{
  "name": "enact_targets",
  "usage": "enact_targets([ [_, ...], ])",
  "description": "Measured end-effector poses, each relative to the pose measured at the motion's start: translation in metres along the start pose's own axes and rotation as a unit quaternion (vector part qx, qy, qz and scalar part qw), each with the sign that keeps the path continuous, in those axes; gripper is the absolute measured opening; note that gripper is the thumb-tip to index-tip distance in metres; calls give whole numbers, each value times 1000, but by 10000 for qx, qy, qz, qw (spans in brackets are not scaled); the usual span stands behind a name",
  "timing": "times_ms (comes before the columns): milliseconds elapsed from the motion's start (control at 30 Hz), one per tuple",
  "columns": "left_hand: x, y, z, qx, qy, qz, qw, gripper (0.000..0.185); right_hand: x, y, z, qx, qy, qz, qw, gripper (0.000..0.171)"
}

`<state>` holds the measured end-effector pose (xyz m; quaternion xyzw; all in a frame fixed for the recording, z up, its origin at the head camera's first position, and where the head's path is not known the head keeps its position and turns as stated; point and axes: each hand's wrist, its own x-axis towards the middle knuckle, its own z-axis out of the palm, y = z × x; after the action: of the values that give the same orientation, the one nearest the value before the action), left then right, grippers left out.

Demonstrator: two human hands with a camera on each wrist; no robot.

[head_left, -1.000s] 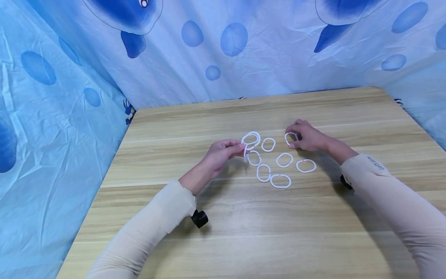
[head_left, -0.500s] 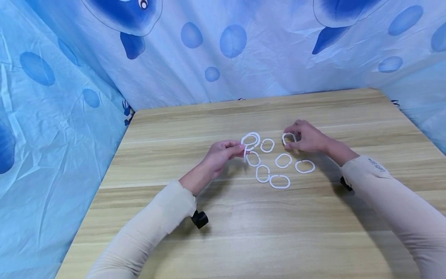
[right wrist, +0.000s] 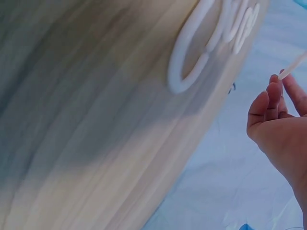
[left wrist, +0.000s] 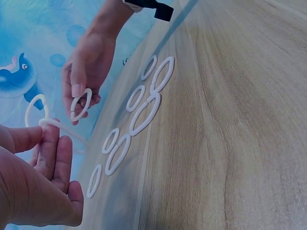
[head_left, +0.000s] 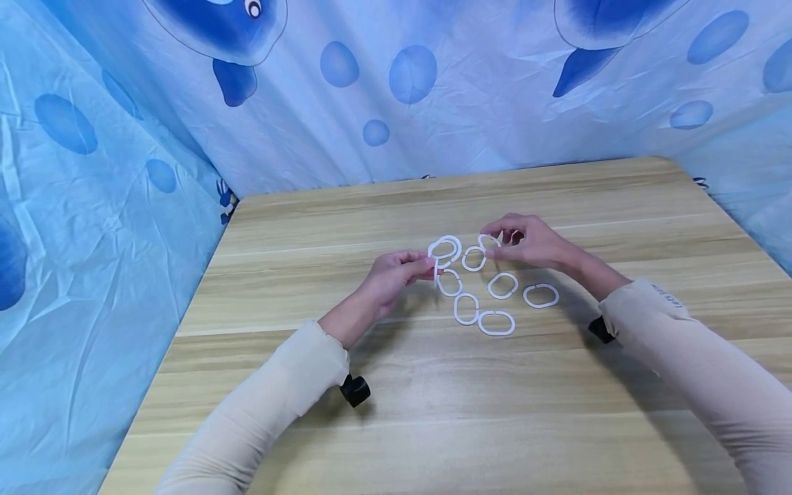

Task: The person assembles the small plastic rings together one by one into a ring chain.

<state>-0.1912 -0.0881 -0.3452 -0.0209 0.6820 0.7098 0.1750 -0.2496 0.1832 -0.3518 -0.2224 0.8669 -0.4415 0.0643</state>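
Now my right hand (head_left: 532, 244) pinches one white ring (head_left: 489, 242), lifted just off the table (head_left: 433, 412). My left hand (head_left: 390, 275) pinches linked rings (head_left: 444, 249). Between my hands lie more loose rings (head_left: 495, 322). They look light, stiff and smooth, so I pinch the thin rim.

Light wooden table (head_left: 433, 412) with pale streaky grain, blue plastic curtain (head_left: 433, 130) draped behind and down the left side, creased and crinkled, printed with darker blue bubbles and 2 cartoon sea creatures up top, soft even light throughout
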Motion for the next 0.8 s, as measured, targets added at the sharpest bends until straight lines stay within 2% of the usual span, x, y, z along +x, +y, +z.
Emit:
enact_targets([
  [267,-2,1,0,-36,31,-27,10000,19,-1,-12,6,52,-226,-40,9997,39],
  [533,-1,2,1,-66,78,-45,9999,18,-2,-20,12,167,-279,-312,9990,34],
  [800,0,1,2,9,122,-19,9999,18,-4,-27,16,401,-357,-395,9978,35],
])
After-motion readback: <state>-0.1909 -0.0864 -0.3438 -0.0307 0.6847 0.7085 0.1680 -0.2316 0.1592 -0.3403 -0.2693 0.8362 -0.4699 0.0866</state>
